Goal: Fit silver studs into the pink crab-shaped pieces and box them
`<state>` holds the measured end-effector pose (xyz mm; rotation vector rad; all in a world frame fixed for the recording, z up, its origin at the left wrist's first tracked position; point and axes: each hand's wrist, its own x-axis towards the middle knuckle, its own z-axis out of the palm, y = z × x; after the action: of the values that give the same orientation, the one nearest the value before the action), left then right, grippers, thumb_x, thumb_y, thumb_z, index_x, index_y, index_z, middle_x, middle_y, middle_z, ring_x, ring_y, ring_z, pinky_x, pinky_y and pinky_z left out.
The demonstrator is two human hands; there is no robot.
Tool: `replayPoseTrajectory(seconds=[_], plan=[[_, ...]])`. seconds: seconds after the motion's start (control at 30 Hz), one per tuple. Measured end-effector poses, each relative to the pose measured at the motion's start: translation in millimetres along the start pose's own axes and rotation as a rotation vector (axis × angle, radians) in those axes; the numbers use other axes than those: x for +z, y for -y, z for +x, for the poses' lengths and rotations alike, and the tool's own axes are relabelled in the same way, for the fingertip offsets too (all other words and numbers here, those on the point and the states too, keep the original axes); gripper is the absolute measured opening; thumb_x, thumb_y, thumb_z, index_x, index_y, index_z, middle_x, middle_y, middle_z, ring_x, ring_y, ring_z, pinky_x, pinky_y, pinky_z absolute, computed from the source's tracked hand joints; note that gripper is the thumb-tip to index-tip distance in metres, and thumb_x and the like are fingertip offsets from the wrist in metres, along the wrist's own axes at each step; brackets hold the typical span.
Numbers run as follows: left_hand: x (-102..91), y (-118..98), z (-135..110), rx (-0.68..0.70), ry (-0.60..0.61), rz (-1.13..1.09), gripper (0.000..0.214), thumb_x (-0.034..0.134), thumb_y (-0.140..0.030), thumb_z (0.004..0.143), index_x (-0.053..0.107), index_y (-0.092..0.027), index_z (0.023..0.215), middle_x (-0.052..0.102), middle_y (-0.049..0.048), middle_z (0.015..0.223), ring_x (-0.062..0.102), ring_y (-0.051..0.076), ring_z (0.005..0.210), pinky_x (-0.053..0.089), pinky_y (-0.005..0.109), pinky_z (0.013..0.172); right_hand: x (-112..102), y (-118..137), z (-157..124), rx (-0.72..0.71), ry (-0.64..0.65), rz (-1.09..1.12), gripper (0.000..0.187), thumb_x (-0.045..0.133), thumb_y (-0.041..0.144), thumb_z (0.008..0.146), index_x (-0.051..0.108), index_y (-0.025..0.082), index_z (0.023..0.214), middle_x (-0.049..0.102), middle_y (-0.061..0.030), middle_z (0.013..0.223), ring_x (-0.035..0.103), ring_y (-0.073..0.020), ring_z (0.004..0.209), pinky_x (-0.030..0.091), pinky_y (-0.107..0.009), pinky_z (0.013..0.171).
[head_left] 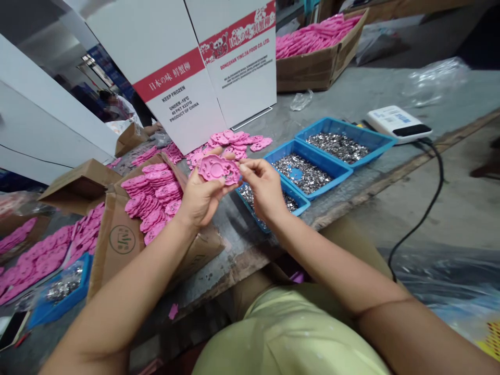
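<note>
My left hand [205, 195] grips a flat pink moulded plastic piece [216, 169], thumb on its near edge and fingers behind. The piece has a round recess in the middle and a scalloped outline. At its right end, my right hand [262, 185] is closed in a pinch. Whatever lies between those fingertips is too small to make out. Below the right hand, partly hidden by it, sits a blue tray [302, 207] of small shiny metal parts. Left of the left hand, a cardboard box [117, 224] holds stacks of similar pink pieces [150, 195].
Two more blue trays [346, 173] [386, 143] hold metal parts. A white scale [398, 122] with a black cable stands behind them. Loose pink pieces [230, 139] lie before a white carton [242, 67]. Another box [308, 70] of pink pieces is farther back. A person [121, 107] is in the background.
</note>
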<state>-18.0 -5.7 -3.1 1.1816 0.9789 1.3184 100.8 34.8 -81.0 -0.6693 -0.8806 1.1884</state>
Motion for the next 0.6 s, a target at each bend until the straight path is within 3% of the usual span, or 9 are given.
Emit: replayPoseTrajectory(seconds=[0.1, 0.23, 0.3, 0.4, 0.47, 0.6], plan=[[2.8, -7, -1, -0.137, -0.034, -0.044, 0.065, 0.074, -0.005, 0.068, 0.059, -0.025, 0.128, 0.077, 0.0054, 0.119, 0.075, 0.025, 0.106, 0.06, 0.058, 0.103, -23, -1, 11, -0.003, -0.002, -0.142, 0.024, 0.072, 0.044, 0.082, 0.062, 0.023, 0.088, 0.069, -0.0015, 0.091, 0.061, -0.0173, 0.086, 0.052, -0.035, 0.085], [2.5, -11, -1, -0.18, -0.036, -0.065, 0.074, 0.069, -0.002, 0.067, 0.054, -0.028, 0.134, 0.077, 0.0022, 0.111, 0.075, 0.021, 0.094, 0.064, 0.058, 0.097, -56, 8, 25, -0.01, 0.129, -0.653, 0.008, 0.068, 0.028, 0.082, 0.064, 0.021, 0.085, 0.068, -0.0029, 0.086, 0.06, -0.0189, 0.079, 0.05, -0.037, 0.082], [2.6, -11, 0, -0.171, -0.033, -0.051, 0.076, 0.069, -0.002, 0.065, 0.053, -0.027, 0.135, 0.077, 0.0021, 0.109, 0.075, 0.02, 0.089, 0.067, 0.053, 0.089, -70, 16, 32, -0.083, 0.146, -0.958, 0.005, 0.066, 0.024, 0.085, 0.067, 0.02, 0.088, 0.071, -0.0072, 0.094, 0.064, -0.0224, 0.087, 0.05, -0.039, 0.087], [3.7, -10, 0, -0.161, -0.034, -0.012, 0.071, 0.069, -0.003, 0.062, 0.055, -0.024, 0.129, 0.077, 0.0044, 0.105, 0.076, 0.023, 0.088, 0.068, 0.044, 0.078, -90, 25, 46, -0.173, 0.119, -1.368, 0.018, 0.06, 0.023, 0.092, 0.074, 0.017, 0.102, 0.075, -0.0155, 0.112, 0.068, -0.0291, 0.104, 0.051, -0.042, 0.094], [4.5, -10, 0, -0.165, -0.034, 0.007, 0.068, 0.067, -0.004, 0.061, 0.056, -0.022, 0.126, 0.078, 0.0051, 0.103, 0.078, 0.026, 0.089, 0.067, 0.04, 0.072, -104, 27, 59, -0.093, 0.168, -1.624, 0.025, 0.057, 0.02, 0.093, 0.077, 0.014, 0.108, 0.075, -0.0202, 0.118, 0.069, -0.0319, 0.11, 0.052, -0.041, 0.094], [4.0, -11, -1, -0.202, -0.023, 0.009, 0.063, 0.066, -0.005, 0.061, 0.057, -0.02, 0.122, 0.08, 0.0054, 0.099, 0.078, 0.027, 0.086, 0.065, 0.034, 0.064, -125, 19, 79, 0.281, 0.349, -1.903, 0.029, 0.065, 0.02, 0.089, 0.081, 0.011, 0.111, 0.077, -0.0256, 0.118, 0.074, -0.0352, 0.112, 0.056, -0.039, 0.089]])
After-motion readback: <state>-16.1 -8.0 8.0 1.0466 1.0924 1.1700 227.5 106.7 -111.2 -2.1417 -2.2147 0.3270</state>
